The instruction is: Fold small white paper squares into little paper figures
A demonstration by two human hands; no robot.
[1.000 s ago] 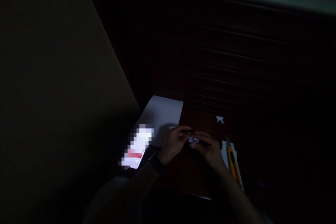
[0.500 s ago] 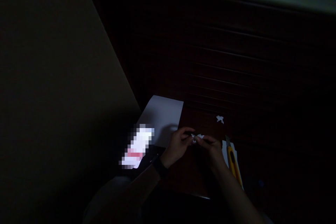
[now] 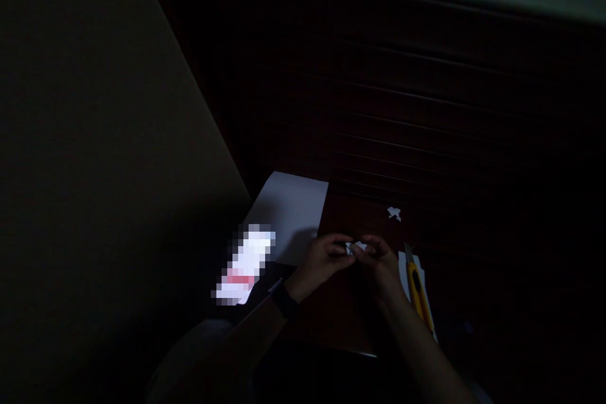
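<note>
Tabletop of dark reddish wood in near-darkness, plain wall at left, your left hand and right hand pinching a small white paper piece between them, its visible length running side to side, pointing end unclear.

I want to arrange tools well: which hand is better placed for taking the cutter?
Probably the right hand: the cutter lies close beside it, while the left hand is farther off. Both seem to hold the paper piece, though.
</note>
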